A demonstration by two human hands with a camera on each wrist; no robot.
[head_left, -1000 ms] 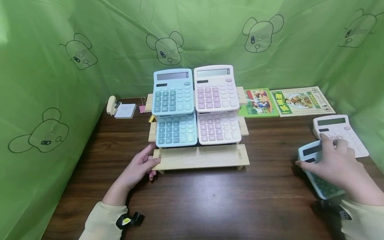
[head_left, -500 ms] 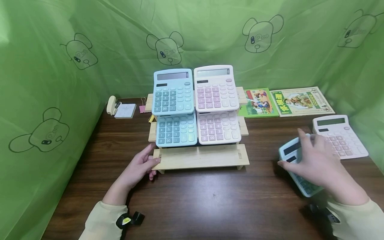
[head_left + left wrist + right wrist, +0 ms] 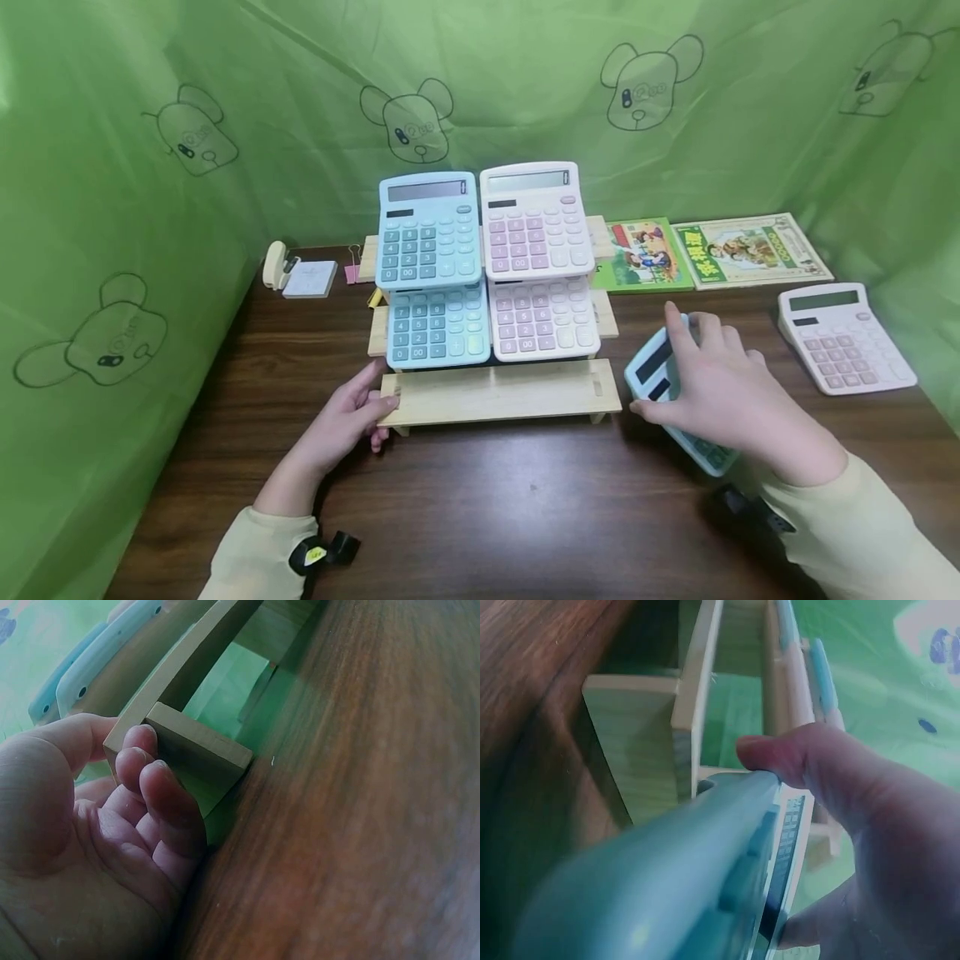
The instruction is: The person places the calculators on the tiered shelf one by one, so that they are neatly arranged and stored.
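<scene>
A stepped wooden rack (image 3: 498,396) stands mid-table. My left hand (image 3: 348,421) grips the left end of its lowest step, thumb on top; the left wrist view shows the fingers curled at the leg (image 3: 199,742). To the right of the rack, my right hand (image 3: 727,396) holds a blue calculator (image 3: 658,379), tilted, with its thumb at the near edge and index finger at the far one. The hand hides most of its keys. On the upper steps sit two blue calculators, the top one (image 3: 429,229) above the lower (image 3: 438,325), beside two white-and-pink ones (image 3: 536,225).
Another white-and-pink calculator (image 3: 847,337) lies at the right of the table. Along the back are a green picture book (image 3: 645,254), a second book (image 3: 750,250), a notepad (image 3: 310,279), a cream handset-shaped object (image 3: 276,265) and a pink binder clip (image 3: 352,273).
My right hand has carried the blue calculator leftward, away from the white-and-pink one on the table and close to the rack's right end. The left hand stays on the rack.
</scene>
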